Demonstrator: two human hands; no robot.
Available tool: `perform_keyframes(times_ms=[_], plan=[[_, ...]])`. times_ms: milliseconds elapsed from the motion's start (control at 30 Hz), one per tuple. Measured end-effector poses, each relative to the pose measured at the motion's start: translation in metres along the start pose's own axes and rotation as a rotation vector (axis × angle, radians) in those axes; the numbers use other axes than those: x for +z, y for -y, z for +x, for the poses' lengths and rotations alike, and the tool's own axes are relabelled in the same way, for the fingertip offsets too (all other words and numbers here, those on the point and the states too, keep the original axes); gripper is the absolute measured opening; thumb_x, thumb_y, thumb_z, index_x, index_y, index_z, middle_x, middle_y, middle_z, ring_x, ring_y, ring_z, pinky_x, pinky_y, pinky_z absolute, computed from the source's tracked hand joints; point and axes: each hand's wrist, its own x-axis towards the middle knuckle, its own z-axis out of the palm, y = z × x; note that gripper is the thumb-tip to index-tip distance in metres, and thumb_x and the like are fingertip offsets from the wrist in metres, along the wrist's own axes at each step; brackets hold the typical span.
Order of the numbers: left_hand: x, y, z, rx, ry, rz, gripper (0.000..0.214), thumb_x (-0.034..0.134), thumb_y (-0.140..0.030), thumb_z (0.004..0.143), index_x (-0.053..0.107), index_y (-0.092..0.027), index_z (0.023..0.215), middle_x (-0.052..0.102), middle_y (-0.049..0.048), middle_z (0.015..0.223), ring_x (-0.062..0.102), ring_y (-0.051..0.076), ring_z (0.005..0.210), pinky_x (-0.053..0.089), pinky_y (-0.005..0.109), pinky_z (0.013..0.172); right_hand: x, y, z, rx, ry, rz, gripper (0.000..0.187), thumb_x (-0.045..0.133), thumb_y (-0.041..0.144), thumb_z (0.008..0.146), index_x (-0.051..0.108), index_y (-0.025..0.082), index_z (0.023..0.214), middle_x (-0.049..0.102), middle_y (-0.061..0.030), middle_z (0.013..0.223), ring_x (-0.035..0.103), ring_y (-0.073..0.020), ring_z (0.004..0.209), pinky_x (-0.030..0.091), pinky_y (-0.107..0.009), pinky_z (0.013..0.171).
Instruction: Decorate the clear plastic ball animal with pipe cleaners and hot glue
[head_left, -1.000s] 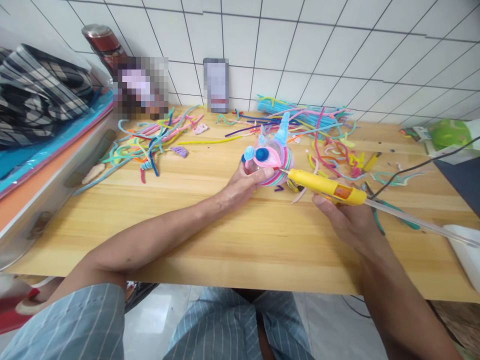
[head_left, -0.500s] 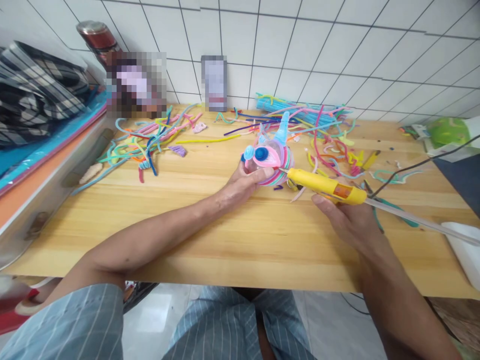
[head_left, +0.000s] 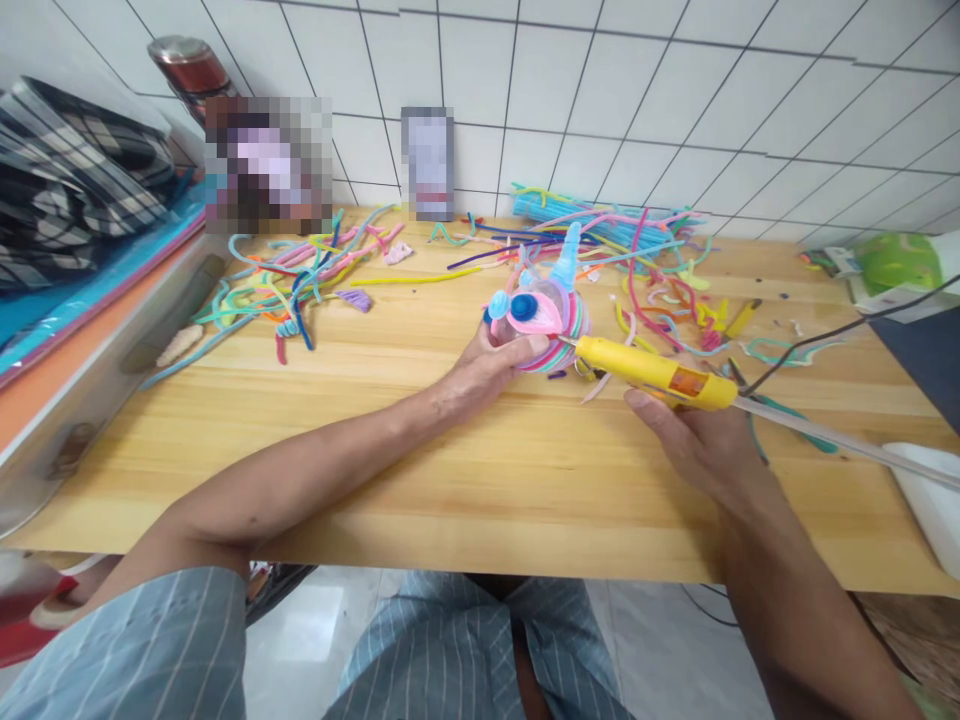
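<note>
My left hand (head_left: 480, 368) is closed round a small figure made of coiled pipe cleaners (head_left: 541, 312), pink and striped, with blue eyes and a light-blue horn, held near the middle of the wooden table (head_left: 420, 450). My right hand (head_left: 694, 435) grips a yellow hot-glue gun (head_left: 649, 370). The gun's tip touches the figure's right side. A clear glue stick (head_left: 840, 445) juts from the gun's back toward the right, and a black cord (head_left: 825, 335) runs off to the right edge.
Several loose coloured pipe cleaners (head_left: 300, 275) lie at the table's back left, and more pipe cleaners (head_left: 645, 260) at the back right. A green packet (head_left: 892, 265) sits far right, a white object (head_left: 930, 500) at the right edge. Plaid fabric (head_left: 67, 190) and a red-capped jar (head_left: 187, 70) stand left.
Both hands, the figure and the glue gun have stayed in place. Only the camera view has shifted slightly.
</note>
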Motion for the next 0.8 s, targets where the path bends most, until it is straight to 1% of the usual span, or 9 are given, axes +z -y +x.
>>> perform_keyframes(times_ms=[67,167,433,633,800], plan=[[0.000,0.000,0.000,-0.008,0.007,-0.006,0.101,0.113,-0.063,0.064,0.069,-0.029,0.149,0.085,0.0116,0.131,0.078,0.041,0.137,0.067,0.055,0.115,0.000,-0.001,0.000,0.021,0.011,-0.012,0.030,0.073,0.057,0.110,0.074,0.032,0.093,0.071,-0.0032,0.082,0.067,-0.0277,0.075,0.055,-0.043,0.070],[-0.001,0.001,0.000,-0.012,0.026,-0.019,0.100,0.113,-0.062,0.064,0.070,-0.030,0.149,0.085,0.0113,0.130,0.078,0.041,0.138,0.065,0.056,0.116,0.000,-0.001,-0.001,0.009,0.006,-0.036,0.032,0.071,0.060,0.112,0.076,0.033,0.096,0.073,-0.0045,0.085,0.069,-0.0290,0.079,0.057,-0.044,0.072],[-0.002,0.003,0.001,-0.020,0.030,-0.029,0.101,0.112,-0.061,0.065,0.068,-0.031,0.152,0.086,0.0100,0.129,0.079,0.040,0.137,0.065,0.055,0.117,-0.001,0.003,-0.001,-0.062,-0.031,-0.112,0.042,0.064,0.062,0.115,0.074,0.030,0.090,0.071,-0.0034,0.078,0.067,-0.0261,0.072,0.052,-0.042,0.068],[-0.003,0.004,0.000,-0.026,0.032,-0.025,0.098,0.112,-0.060,0.066,0.070,-0.031,0.149,0.086,0.0104,0.131,0.079,0.040,0.137,0.065,0.055,0.116,-0.003,0.010,0.002,-0.046,-0.002,-0.087,0.032,0.066,0.058,0.115,0.079,0.031,0.101,0.075,-0.0045,0.085,0.071,-0.0284,0.078,0.056,-0.042,0.071],[-0.003,0.004,0.001,-0.026,0.036,-0.024,0.097,0.112,-0.060,0.067,0.070,-0.030,0.150,0.086,0.0104,0.128,0.078,0.040,0.138,0.064,0.055,0.117,-0.004,0.014,0.005,-0.086,0.010,-0.082,0.026,0.066,0.053,0.116,0.076,0.033,0.104,0.075,-0.0038,0.089,0.072,-0.0277,0.079,0.056,-0.041,0.070]])
